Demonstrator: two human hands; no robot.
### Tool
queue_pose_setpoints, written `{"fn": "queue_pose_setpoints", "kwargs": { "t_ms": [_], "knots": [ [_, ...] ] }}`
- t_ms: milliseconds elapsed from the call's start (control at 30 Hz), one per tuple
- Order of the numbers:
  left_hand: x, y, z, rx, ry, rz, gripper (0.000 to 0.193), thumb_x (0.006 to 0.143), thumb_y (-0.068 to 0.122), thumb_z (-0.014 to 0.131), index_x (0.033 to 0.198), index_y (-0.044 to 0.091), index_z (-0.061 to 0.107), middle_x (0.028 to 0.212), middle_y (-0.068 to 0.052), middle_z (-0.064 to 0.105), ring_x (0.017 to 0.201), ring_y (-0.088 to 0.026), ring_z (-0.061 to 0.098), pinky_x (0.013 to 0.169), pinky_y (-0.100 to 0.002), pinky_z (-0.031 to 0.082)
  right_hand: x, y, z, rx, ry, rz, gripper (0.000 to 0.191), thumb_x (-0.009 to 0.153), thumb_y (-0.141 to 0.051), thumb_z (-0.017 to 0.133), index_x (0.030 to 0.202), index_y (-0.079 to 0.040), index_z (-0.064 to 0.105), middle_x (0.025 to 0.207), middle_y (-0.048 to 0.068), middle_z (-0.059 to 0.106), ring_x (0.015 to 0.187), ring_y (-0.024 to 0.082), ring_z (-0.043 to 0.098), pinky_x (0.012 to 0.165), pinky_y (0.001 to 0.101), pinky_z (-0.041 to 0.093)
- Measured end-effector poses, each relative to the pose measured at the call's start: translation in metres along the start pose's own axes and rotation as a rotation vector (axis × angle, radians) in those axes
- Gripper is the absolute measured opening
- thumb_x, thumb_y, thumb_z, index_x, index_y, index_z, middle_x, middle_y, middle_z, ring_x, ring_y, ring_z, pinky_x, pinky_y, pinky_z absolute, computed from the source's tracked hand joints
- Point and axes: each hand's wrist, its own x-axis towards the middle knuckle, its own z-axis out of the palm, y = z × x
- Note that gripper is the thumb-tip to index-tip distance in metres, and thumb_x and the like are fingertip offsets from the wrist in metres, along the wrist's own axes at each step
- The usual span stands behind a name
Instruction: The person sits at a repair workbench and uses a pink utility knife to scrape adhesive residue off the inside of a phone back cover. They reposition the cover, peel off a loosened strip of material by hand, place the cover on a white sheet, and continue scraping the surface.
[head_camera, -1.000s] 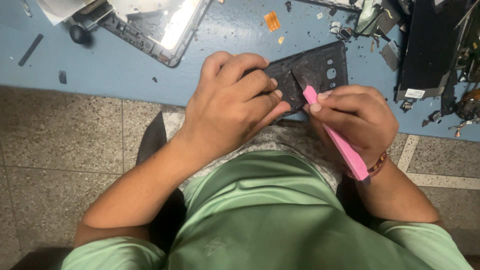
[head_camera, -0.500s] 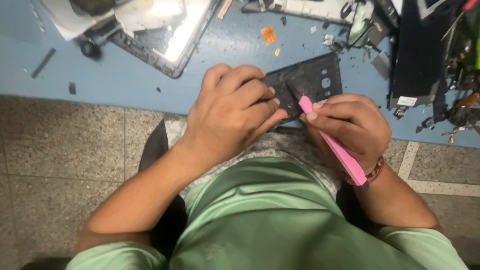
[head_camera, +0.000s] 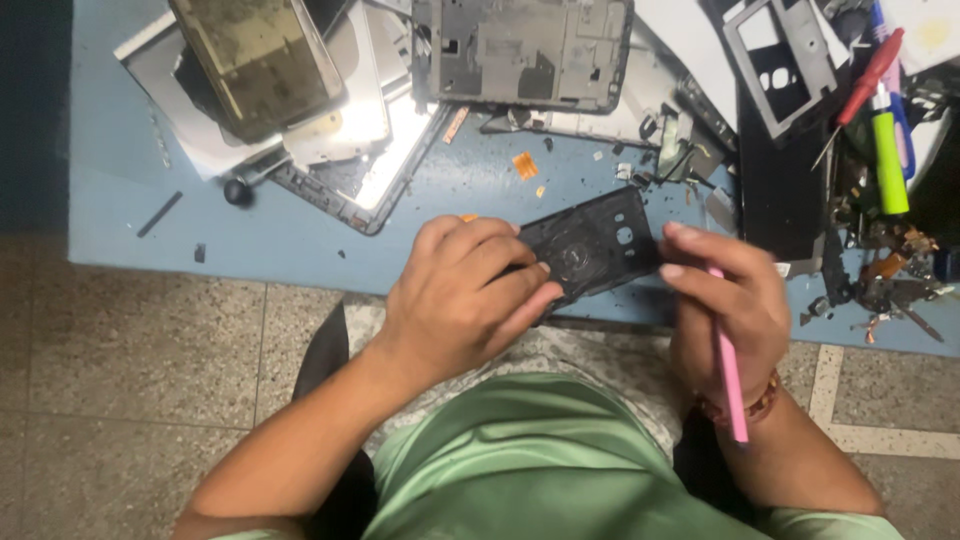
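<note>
Black phone back cover sits near centre of the blue surface, at its front edge. Left hand is clamped on the cover's left end; right hand, at 3 o'clock of it, is closed round a pink pry tool w/ fingertips on the cover's right edge. Cover is already off any phone body — bare frames & screens lie at 12 o'clock; screwdrivers at 2 o'clock.
</note>
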Motion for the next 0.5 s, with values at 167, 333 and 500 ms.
{"fn": "queue_pose_setpoints", "kwargs": {
  "t_ms": [167,333,500],
  "knots": [
    [0.002,0.0,0.001,0.006,-0.014,-0.007,0.019,0.091,0.023,0.083,0.098,0.008,0.075,0.106,-0.003,0.068,0.114,-0.025,0.062,0.097,-0.043,0.042,0.015,-0.002,-0.008,-0.284,-0.336,-0.063,0.043,0.079,-0.022,0.089,0.115,-0.006,0.071,0.114,0.008,0.069,0.101,0.032,0.063,0.093,0.0423,0.049],
    [-0.002,0.001,0.001,0.026,-0.036,-0.03,0.022,0.091,0.025,0.082,0.103,0.008,0.076,0.113,-0.004,0.068,0.119,-0.025,0.061,0.1,-0.044,0.041,0.018,-0.013,0.001,-0.417,-0.424,-0.037,0.069,0.069,-0.049,0.09,0.122,-0.007,0.072,0.109,0.008,0.066,0.101,0.033,0.054,0.093,0.0455,0.042],
    [-0.004,-0.001,0.002,0.029,-0.041,-0.024,0.027,0.094,0.026,0.081,0.111,0.007,0.076,0.122,-0.005,0.069,0.123,-0.026,0.06,0.102,-0.044,0.041,0.021,-0.017,0.002,-0.474,-0.432,-0.041,0.076,0.073,-0.055,0.087,0.128,-0.006,0.07,0.114,0.009,0.065,0.106,0.033,0.054,0.094,0.0469,0.041]
  ]
}}
